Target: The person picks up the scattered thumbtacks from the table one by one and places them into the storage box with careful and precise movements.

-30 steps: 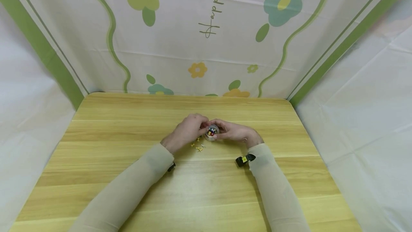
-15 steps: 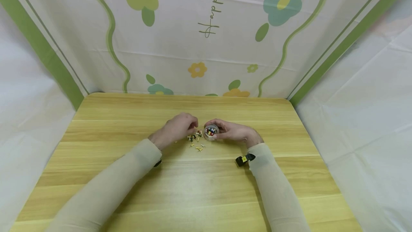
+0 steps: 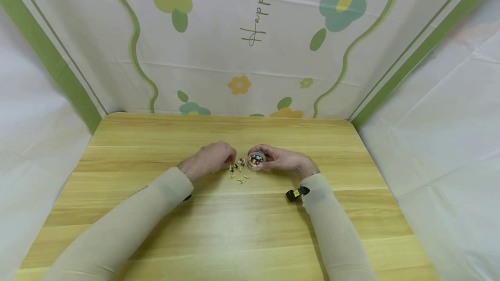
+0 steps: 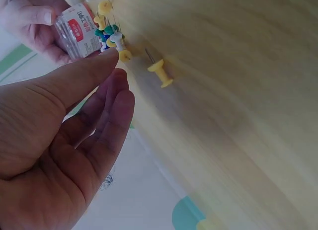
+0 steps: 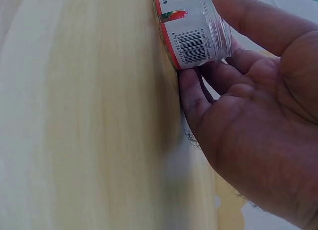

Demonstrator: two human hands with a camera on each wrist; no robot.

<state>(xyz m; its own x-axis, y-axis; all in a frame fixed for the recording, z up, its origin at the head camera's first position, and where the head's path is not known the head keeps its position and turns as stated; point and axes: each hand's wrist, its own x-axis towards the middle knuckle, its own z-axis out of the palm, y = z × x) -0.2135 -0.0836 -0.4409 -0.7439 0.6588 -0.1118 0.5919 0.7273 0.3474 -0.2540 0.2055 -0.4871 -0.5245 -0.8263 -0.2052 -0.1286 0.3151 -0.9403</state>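
A small clear jar (image 5: 186,34) with a white-and-red label stands upright on the table, with push pins of several colours in it. My right hand (image 3: 285,160) holds it around the side, thumb toward the near side. Loose push pins (image 3: 241,161) lie just left of the jar, white, green, red and yellow among them. Over the left edge of this pile is my left hand (image 3: 211,158), thumb and fingers loosely bent. In the left wrist view its thumb tip overlaps the pins, and a gap shows between thumb and fingers. One yellow push pin (image 4: 160,74) lies apart from the others.
The wooden table (image 3: 250,233) extends around both hands. A white cloth (image 3: 218,51) with flower prints hangs behind its far edge, and plain white cloth (image 3: 441,142) borders the right side. Several yellow push pins (image 3: 241,181) lie nearer than the pile.
My left hand has moved left from the jar's mouth, uncovering the mixed pins, and now dips lower at the pile's left side. The right hand and jar have stayed in place.
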